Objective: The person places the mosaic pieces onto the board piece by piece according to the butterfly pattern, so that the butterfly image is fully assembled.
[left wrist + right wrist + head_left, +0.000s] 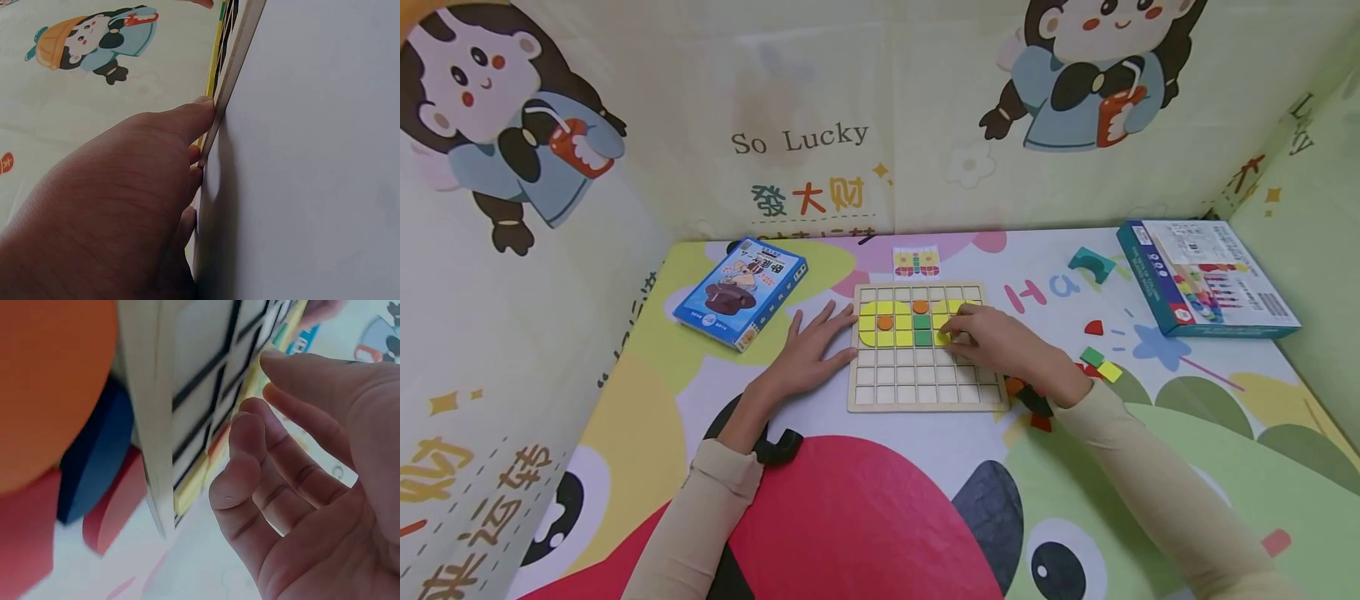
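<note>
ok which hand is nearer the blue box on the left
Left. The left hand is just right of the blue box, at the left edge of the grid board; the right hand is farther, over the board's right side.

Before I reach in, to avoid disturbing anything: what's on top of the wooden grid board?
On the board are yellow pieces, orange discs and green squares. In the head view, the right hand covers some right-side cells, hiding their contents there.

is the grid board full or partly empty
Partly empty: the grid board holds yellow pieces, green pieces and orange pieces in its upper half, but its lower rows show bare squares.
</note>
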Demonstrator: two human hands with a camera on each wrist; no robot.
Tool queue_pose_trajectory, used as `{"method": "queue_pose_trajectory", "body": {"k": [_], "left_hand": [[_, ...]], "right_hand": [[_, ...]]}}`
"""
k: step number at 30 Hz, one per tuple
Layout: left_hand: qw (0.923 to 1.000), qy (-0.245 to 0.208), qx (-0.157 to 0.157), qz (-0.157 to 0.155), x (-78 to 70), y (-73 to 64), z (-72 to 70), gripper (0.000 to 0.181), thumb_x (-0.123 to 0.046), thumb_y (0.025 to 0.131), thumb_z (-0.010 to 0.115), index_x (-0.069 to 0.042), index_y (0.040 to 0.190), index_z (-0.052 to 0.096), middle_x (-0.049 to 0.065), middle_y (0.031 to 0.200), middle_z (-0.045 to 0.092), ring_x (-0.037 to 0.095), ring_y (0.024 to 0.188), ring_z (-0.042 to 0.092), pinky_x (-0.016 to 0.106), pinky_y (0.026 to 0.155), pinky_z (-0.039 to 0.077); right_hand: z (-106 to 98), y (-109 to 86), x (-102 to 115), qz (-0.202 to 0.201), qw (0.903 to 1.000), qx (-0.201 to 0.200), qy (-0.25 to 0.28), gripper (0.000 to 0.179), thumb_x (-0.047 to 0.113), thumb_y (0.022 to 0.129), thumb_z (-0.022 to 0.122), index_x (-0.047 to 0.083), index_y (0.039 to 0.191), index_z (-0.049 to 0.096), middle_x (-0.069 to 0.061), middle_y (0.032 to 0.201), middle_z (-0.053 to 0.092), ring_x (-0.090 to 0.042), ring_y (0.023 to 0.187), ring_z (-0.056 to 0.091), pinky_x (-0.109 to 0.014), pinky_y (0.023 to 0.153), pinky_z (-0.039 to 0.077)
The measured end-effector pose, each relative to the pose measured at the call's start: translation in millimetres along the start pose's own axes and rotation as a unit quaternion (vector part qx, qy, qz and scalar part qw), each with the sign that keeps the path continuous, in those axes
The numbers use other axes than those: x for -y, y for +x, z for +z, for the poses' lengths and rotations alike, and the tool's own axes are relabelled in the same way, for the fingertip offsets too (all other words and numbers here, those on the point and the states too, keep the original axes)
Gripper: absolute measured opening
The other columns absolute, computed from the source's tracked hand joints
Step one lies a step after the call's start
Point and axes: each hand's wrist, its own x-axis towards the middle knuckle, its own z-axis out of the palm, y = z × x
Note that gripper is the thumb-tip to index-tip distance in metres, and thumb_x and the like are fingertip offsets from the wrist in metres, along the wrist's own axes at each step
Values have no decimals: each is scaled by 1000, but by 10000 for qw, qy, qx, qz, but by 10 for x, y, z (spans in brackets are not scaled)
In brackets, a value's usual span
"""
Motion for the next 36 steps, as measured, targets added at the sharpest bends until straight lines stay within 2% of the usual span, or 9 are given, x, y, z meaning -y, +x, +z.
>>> {"method": "queue_pose_trajectory", "body": {"k": [8, 15, 24, 29, 36], "left_hand": [[10000, 7, 26, -19, 5, -2, -2, 66, -50, 105, 58, -27, 165, 40, -6, 177, 28, 23, 170, 7, 63, 134, -12], [10000, 38, 44, -55, -11, -6, -5, 66, -50, 105, 58, -27, 165, 40, -5, 177, 28, 24, 170, 7, 63, 134, -11], [10000, 24, 7, -16, -15, -9, -14, 66, -49, 105, 59, -26, 164, 41, -4, 177, 29, 25, 170, 8, 64, 133, -11], [10000, 40, -3, 6, -11, -6, -18, 66, -48, 105, 59, -26, 164, 41, -4, 177, 29, 25, 170, 8, 64, 133, -11], [10000, -36, -18, 43, -24, -8, -18, 66, -47, 104, 61, -25, 164, 42, -4, 177, 30, 27, 170, 9, 65, 133, -11]], "right_hand": [[-140, -298, -217, 327, 9992, -227, 26, 35, 23, 96, 80, 10, 128, 77, -10, 113, 73, -20, 89, 62, -26, 71, 59], [-256, -705, -503, 650, 9970, -425, 18, 36, 22, 94, 81, 7, 126, 75, -12, 114, 73, -21, 92, 62, -22, 66, 55], [-366, -1195, -885, 955, 9926, -750, -69, 30, 18, 94, 81, 6, 121, 77, -9, 102, 73, -17, 81, 59, -20, 57, 48], [-393, -1392, -1031, 1247, 9896, -706, -112, 33, 21, 94, 81, 4, 122, 76, -11, 101, 72, -16, 81, 57, -21, 55, 45], [-347, -1552, -1145, 1363, 9883, -661, -182, 34, 25, 92, 83, 3, 118, 77, -12, 102, 74, -17, 80, 57, -21, 57, 44]]}}
